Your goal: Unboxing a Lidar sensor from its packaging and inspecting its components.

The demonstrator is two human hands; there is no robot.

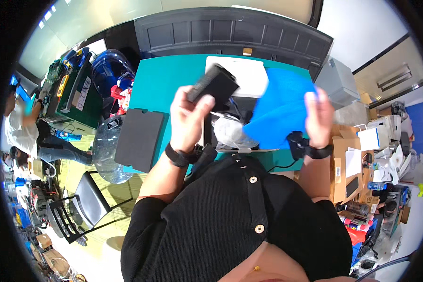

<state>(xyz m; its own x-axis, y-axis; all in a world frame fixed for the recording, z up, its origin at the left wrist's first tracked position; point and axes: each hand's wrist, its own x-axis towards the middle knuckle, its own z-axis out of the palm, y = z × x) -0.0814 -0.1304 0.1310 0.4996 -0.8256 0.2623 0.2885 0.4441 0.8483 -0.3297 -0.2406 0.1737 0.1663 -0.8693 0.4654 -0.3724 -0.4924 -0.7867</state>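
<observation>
My left hand (189, 115) is closed on a black rectangular device (215, 86) with a ribbed side, held tilted above the table and slightly blurred. A bright blue sheet (281, 105), perhaps cloth or thin plastic, hangs from my right hand (319, 117), its fingers closed on the right edge. Below and between my hands stands an open box (254, 150) close to my body. Inside it lies a whitish wrapped bundle (231, 132) and a dark cable. The blue sheet covers much of the box's right side. Both wrists wear black bands.
On the green table (160, 77) lie a white flat panel (242, 73) at the back and a dark foam sheet (140, 137) at the left edge. A black chair (91, 202) stands left. Cardboard boxes (348, 164) are at right. Another person (23, 127) works far left.
</observation>
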